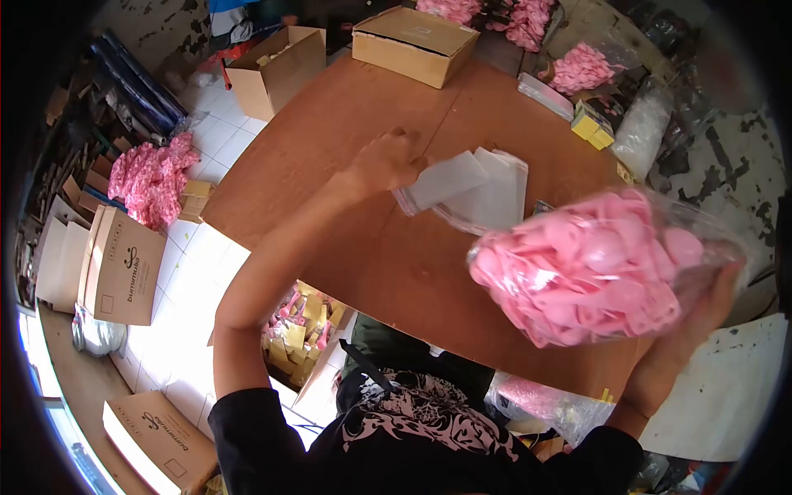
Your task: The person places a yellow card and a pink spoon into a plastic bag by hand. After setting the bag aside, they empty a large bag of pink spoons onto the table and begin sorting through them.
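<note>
A clear plastic bag full of pink plastic pieces is held up over the right part of the brown table. My right hand grips it at its right end, blurred by motion. Over the middle of the table, my left hand is curled, its fingers bent and somewhat blurred, beside the flat clear plastic sleeves. Whether those fingers pinch the nearest sleeve is too unclear to tell.
At the table's far edge sits a closed cardboard box. A yellow box and a clear case lie at the back right. Below the table's near edge, an open box holds small packets. Cardboard boxes stand on the left.
</note>
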The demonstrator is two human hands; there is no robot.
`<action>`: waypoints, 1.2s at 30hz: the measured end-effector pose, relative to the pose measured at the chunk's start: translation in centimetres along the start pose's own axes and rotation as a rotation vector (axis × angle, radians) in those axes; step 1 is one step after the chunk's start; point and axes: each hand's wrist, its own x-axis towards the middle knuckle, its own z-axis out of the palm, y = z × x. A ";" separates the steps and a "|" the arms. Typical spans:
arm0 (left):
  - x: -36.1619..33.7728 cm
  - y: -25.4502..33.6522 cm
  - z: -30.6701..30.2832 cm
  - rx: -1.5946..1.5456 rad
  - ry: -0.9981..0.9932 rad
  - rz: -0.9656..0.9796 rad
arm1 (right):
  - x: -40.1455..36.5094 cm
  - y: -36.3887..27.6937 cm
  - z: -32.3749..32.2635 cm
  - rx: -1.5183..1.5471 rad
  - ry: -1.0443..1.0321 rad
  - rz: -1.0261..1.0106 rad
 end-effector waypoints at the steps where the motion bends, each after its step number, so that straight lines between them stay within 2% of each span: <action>1: 0.1 -0.9 1.0 -0.004 0.000 -0.007 | 0.7 -1.2 -1.3 -0.074 0.005 -0.074; 2: 0.0 -1.4 2.1 0.147 -0.023 -0.009 | 1.3 -2.4 -1.8 -0.150 0.013 -0.149; 3: -0.1 -1.5 2.9 0.296 -0.048 -0.008 | -0.1 -3.7 2.5 -0.318 0.327 -0.175; 5: 0.1 -1.1 4.3 0.314 -0.046 0.046 | -0.3 -4.6 0.9 -0.604 0.384 -0.260; 6: 0.2 -0.6 5.0 0.341 -0.038 0.100 | -0.6 -5.0 -0.6 -0.614 0.383 -0.260; 8: 0.3 0.7 6.3 0.330 -0.033 0.130 | -1.2 -5.9 -3.5 -0.857 0.295 -0.382; 11: 0.9 2.6 7.6 0.310 -0.020 0.173 | -1.3 -6.6 -5.7 -0.842 0.410 -0.302; 13: 2.1 3.3 8.8 0.166 -0.107 0.215 | -1.4 -7.2 -6.9 -0.822 0.525 -0.222; 14: 2.7 3.4 9.3 -0.080 -0.125 0.198 | -1.5 -7.4 -7.4 -0.809 0.582 -0.184; 15: 3.1 3.5 9.8 -0.083 -0.129 0.201 | -1.7 -7.6 -7.9 -0.794 0.638 -0.147; 16: 3.4 3.6 10.1 -0.149 0.002 0.203 | -2.0 -7.6 -8.3 -0.797 0.641 -0.148; 17: 3.6 3.9 10.3 -0.213 0.132 0.206 | -2.6 -7.5 -8.7 -0.811 0.555 -0.221; 18: 3.8 3.8 10.7 -0.212 0.126 0.212 | -3.0 -7.5 -9.0 -0.824 0.469 -0.291; 20: 3.7 3.4 11.2 0.105 0.207 0.232 | -3.5 -7.5 -7.6 -0.720 0.542 -0.295; 21: 3.8 3.7 11.3 0.101 0.199 0.246 | -3.8 -7.5 -6.2 -0.614 0.605 -0.300; 23: 3.7 5.3 10.0 0.062 -0.050 0.117 | -4.1 -7.6 -3.6 -0.409 0.724 -0.318; 24: 3.6 5.9 9.4 0.035 -0.103 0.132 | -4.2 -7.7 -2.9 -0.304 0.779 -0.329; 27: 4.4 6.3 10.7 -0.074 -0.036 0.090 | -4.3 -7.7 -2.6 -0.206 0.864 -0.416; 29: 4.6 6.9 11.3 -0.126 -0.014 0.107 | -4.7 -6.5 0.1 -0.323 0.873 -0.474; 31: 4.6 7.5 11.3 -0.176 0.008 0.122 | -4.7 -6.7 0.0 -0.345 0.822 -0.481; 34: 4.6 8.1 11.0 -0.242 0.037 0.045 | -4.6 -7.0 -1.0 -0.451 0.710 -0.476; 36: 5.0 7.9 11.8 -0.424 0.114 0.054 | -4.8 -7.4 -2.0 -0.578 0.613 -0.469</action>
